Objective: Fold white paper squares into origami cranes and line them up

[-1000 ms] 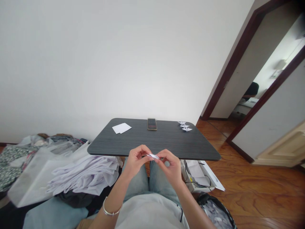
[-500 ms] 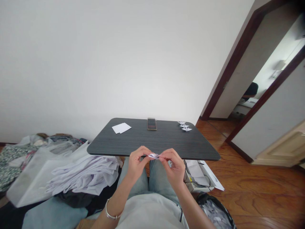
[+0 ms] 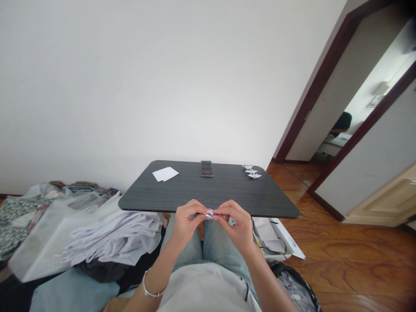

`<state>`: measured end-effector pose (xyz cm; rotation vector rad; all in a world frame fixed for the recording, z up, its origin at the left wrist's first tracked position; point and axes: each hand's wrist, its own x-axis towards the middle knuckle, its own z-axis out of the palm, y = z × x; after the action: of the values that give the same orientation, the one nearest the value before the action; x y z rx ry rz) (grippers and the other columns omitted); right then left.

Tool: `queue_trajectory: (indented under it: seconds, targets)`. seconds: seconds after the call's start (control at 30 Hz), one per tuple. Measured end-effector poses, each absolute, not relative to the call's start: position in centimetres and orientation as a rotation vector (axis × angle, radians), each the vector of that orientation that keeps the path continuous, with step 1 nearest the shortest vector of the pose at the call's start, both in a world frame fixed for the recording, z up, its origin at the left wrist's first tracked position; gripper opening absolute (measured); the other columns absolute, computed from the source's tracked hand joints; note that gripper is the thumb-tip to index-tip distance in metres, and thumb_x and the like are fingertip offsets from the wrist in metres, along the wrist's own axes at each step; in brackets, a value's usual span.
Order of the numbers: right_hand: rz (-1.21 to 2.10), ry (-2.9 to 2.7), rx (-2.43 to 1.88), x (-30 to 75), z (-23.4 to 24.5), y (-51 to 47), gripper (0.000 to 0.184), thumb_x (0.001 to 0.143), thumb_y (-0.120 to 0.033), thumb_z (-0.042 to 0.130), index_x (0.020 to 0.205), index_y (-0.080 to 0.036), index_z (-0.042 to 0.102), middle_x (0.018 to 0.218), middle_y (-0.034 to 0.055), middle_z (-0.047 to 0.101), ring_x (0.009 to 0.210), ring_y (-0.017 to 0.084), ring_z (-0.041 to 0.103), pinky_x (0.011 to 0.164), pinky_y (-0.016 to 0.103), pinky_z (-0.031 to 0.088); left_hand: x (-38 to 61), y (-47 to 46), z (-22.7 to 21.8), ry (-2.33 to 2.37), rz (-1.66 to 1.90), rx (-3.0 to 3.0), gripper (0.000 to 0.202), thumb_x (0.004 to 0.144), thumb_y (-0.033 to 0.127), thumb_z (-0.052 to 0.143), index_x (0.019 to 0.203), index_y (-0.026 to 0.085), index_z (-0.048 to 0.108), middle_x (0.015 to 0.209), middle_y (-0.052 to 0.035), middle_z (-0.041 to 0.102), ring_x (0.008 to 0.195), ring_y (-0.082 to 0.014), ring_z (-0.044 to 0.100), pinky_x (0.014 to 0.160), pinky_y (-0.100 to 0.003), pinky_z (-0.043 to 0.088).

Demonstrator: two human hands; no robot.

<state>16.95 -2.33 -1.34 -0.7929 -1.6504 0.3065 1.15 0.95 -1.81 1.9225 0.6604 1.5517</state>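
A small folded piece of white paper (image 3: 209, 214) is pinched between my two hands, just in front of the near edge of the dark table (image 3: 182, 190). My left hand (image 3: 187, 220) grips its left side with thumb and index finger. From the other side, my right hand (image 3: 236, 225) pinches it the same way. Its exact folded shape is too small to make out. Several white folded paper cranes (image 3: 251, 172) stand in a row at the table's far right. White paper sheets (image 3: 165, 174) lie overlapping at the far left.
A dark phone-like object (image 3: 206, 168) lies at the table's back middle, by the wall. Heaped cloth (image 3: 113, 236) lies at left. Below the table's right side are a white box with cables (image 3: 271, 238) and a black bag of scraps (image 3: 297, 288).
The folded paper looks more compact and turned between the fingertips. My right fingers have shifted slightly left, closer to my left hand. Everything on the table stays put.
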Motion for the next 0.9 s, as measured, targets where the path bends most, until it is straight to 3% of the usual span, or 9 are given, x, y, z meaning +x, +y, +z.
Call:
queue_trajectory:
  seconds: [0.37,0.9]
  targets:
    - [0.384,-1.709,-0.830,17.1,-1.2,-1.9,0.007,0.077,-0.013,0.061,0.077,-0.019,0.064,0.071,0.0017,0.057,0.057,0.011,0.050,0.046,0.020,0.040,1.2,1.0,-1.9,0.685,1.561,1.933,0.006,0.072,0.019,0.068,0.069,0.020,0.073,0.065,-0.0027,0.068,0.061,-0.0128,0.061,0.057,-0.022,0.046]
    - [0.747,-1.727,-0.834,17.6,-0.3,-1.3,0.009,0.076,-0.024,0.065,0.069,-0.018,0.064,0.067,0.0009,0.055,0.058,0.012,0.050,0.047,0.022,0.034,1.1,1.3,-1.8,0.673,1.507,1.864,0.008,0.070,0.023,0.070,0.063,0.019,0.072,0.060,-0.0014,0.066,0.055,-0.0121,0.059,0.053,-0.022,0.044]
